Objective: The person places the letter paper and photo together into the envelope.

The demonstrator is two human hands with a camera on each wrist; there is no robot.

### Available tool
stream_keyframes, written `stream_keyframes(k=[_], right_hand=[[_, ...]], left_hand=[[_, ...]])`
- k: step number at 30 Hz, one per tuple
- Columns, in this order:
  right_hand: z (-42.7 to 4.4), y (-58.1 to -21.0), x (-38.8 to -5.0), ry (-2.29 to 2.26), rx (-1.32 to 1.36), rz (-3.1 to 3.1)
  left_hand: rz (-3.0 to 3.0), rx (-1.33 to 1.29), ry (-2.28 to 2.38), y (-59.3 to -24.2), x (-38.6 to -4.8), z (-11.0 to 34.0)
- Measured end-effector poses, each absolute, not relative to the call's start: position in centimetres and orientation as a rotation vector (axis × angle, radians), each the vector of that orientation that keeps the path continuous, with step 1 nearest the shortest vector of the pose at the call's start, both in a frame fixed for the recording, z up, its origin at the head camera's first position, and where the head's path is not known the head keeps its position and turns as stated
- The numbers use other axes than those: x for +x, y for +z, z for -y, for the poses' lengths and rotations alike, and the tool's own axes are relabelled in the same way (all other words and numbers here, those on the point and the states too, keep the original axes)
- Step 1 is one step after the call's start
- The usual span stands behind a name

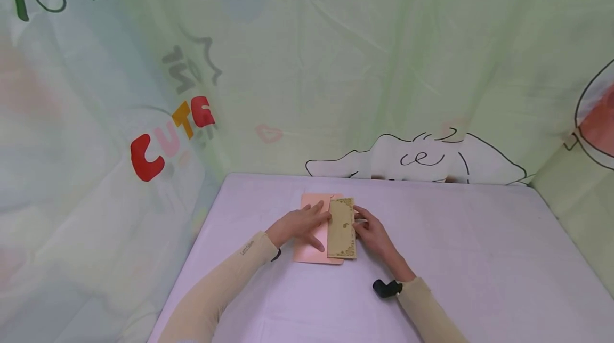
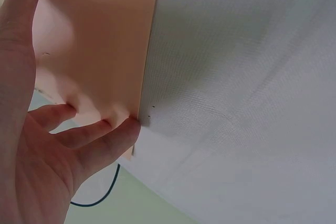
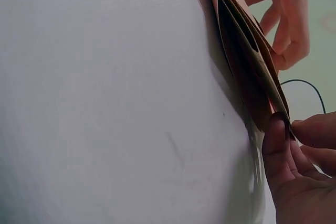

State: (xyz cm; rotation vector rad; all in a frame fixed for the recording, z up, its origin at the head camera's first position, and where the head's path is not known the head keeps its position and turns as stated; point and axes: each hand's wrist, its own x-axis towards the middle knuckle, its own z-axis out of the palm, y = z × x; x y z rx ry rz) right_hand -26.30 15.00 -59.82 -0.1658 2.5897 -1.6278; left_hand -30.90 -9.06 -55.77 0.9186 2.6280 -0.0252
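Note:
A flat pink paper piece (image 1: 310, 250), like a folder or envelope, lies on the table. Over its right part lies a narrow beige card (image 1: 341, 236) with ornate printed corners. My left hand (image 1: 303, 222) rests on the pink paper with its fingers spread, fingertips pressing near the far end; the left wrist view shows those fingertips on the pink surface (image 2: 100, 40). At the card's right edge, my right hand (image 1: 373, 232) pinches it between thumb and fingers. The right wrist view shows the beige card (image 3: 257, 66) from the side, its layers slightly apart.
A pale cloth covers the table (image 1: 470, 258). Behind it and on the left hang printed curtains (image 1: 307, 76) that reach the table's edges. A black wrist device (image 1: 386, 288) is on the right wrist.

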Motion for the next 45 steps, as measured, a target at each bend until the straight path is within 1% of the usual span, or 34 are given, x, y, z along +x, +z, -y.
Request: stream_keyframes(k=[11, 18, 25, 41, 45], right_hand=[[-13.2, -59.7, -26.4, -1.530, -0.096, -2.602], [-12.3, -59.7, -26.3, -1.573, -0.176, -2.591], [-11.3, -59.7, -26.5, -1.585, -0.173, -2.535], [-9.7, -59.3, -27.1, -1.484, -0.231, -2.609], [-9.4, -59.4, -27.3, -1.448, -0.284, -2.648]], left_hand=[[-2.638, 0.923, -0.027, -55.7, -30.8, 9.1], [-2.644, 0.939, -0.025, -55.6, -30.6, 9.1], [-2.642, 0.915, -0.024, -55.8, -30.7, 9.1], [-2.656, 0.935, -0.057, -55.3, -30.4, 9.4], [-2.662, 0.951, -0.068, -55.3, -30.3, 9.4]])
